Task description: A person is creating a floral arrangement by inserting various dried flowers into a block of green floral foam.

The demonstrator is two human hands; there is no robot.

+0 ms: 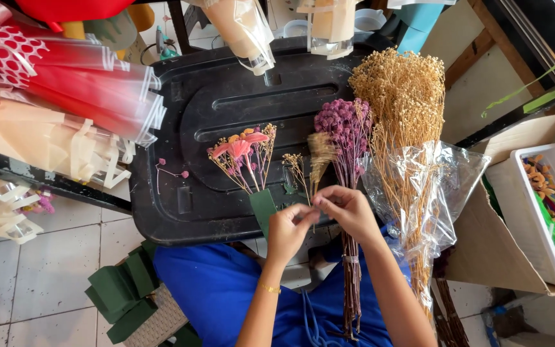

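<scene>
A thin dried sprig with a tan, feathery plume (320,154) stands just below the middle of the view, its stem running down to where the 2 hands meet. The left hand (287,229) and the right hand (349,209) are both closed to a narrow pinch on the stem's lower end, fingertips touching, probably so the fragile stalk stays straight while it is handled.

At 9 o'clock from the hands, just beside the left one, a block of green floral foam (263,209) carries a small arrangement of pink flowers (240,149), held upright by the foam. At 12 o'clock lies a bunch of purple dried flowers (344,125), stems pointing back toward the person's blue lap, heads away, so single stems can be drawn out easily. At 2 o'clock a larger golden dried bunch (398,90) sits part-wrapped in clear cellophane (433,186).

All rest on a black plastic lid (226,96) serving as a work surface. At 3 o'clock, well apart, a white bin (550,154) holds coloured stems; at 10 o'clock lie cellophane sleeves (65,77).
</scene>
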